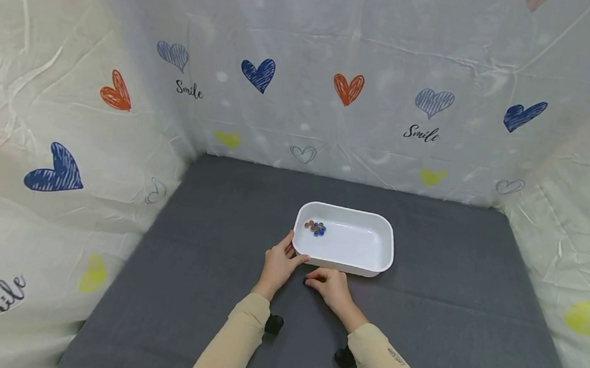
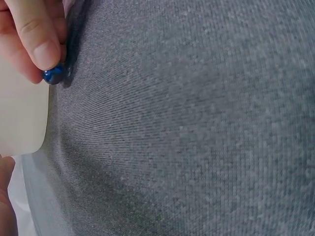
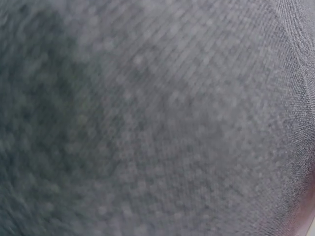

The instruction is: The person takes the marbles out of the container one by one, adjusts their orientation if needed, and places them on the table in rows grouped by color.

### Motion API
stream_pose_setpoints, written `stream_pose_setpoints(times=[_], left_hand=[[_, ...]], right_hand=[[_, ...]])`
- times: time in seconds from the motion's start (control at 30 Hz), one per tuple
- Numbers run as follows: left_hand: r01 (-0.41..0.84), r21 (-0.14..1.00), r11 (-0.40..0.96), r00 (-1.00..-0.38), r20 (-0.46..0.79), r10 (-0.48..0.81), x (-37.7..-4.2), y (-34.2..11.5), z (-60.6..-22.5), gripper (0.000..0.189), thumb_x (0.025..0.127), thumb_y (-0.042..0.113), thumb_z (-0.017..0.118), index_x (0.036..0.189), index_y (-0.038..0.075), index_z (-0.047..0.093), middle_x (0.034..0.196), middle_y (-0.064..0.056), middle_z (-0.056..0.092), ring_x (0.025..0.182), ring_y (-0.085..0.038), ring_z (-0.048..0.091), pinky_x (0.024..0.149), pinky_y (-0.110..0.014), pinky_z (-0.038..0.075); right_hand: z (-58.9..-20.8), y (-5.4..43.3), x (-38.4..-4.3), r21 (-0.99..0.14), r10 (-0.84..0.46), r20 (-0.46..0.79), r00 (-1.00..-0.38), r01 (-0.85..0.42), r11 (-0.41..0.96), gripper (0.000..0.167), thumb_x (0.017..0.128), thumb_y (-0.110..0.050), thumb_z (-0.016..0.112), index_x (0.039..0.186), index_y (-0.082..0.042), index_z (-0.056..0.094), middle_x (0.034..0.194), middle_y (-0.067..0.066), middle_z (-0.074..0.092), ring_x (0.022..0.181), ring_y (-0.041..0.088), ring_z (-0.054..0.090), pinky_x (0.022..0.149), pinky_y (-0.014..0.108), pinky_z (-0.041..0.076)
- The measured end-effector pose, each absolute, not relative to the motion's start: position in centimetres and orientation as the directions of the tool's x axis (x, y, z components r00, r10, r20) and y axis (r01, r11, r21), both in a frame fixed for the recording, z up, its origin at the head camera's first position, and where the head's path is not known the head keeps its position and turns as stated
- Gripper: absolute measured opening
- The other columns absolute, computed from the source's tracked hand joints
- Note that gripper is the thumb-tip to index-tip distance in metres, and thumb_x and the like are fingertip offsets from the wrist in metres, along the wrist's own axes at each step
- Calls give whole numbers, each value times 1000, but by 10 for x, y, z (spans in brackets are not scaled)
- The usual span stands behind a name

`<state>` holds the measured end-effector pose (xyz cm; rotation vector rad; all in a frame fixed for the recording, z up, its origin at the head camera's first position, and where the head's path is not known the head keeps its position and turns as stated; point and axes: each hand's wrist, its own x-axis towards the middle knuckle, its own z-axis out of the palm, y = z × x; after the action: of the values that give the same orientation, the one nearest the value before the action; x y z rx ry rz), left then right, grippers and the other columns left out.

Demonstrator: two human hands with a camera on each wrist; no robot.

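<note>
A white tray sits on the dark grey cloth, with several blue and amber marbles gathered at its left end. My left hand holds the tray's near left corner, thumb along the front side and fingers at the left side. In front of the tray, my right hand pinches a blue marble between thumb and fingers, low over the cloth. The left wrist view also catches the tray's side. Only a blurred sliver of hand shows at the right wrist view's lower right edge.
Grey cloth covers the table. White curtains printed with hearts stand at the back and both sides. Under each forearm is a dark round wrist device. The right wrist view is mostly blurred cloth.
</note>
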<state>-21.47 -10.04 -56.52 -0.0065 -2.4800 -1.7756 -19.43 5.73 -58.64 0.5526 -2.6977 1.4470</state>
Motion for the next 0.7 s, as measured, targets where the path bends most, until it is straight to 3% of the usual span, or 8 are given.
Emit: stream_pose_setpoints(times=[0.4,0.7], left_hand=[[58,949,311,-995,79,-55,-214,-99,-566,79,77,13,75,141,-3,33,140,-19,36,119,-26,47,91,-27,46],[56,950,308,-995,80,-66,-213,-99,-565,78,77,11,76,140,-4,34,139,-20,37,119,-27,47,91,-28,46]], right_hand=[[-589,57,-195,-771,-320,192,-928,-344,536,7,79,-9,74,86,-9,75,82,-2,70,76,13,65,65,24,55],[-579,63,-196,-816,-377,123,-918,-310,489,17,81,-10,72,98,-5,72,91,1,69,79,12,65,64,22,55]])
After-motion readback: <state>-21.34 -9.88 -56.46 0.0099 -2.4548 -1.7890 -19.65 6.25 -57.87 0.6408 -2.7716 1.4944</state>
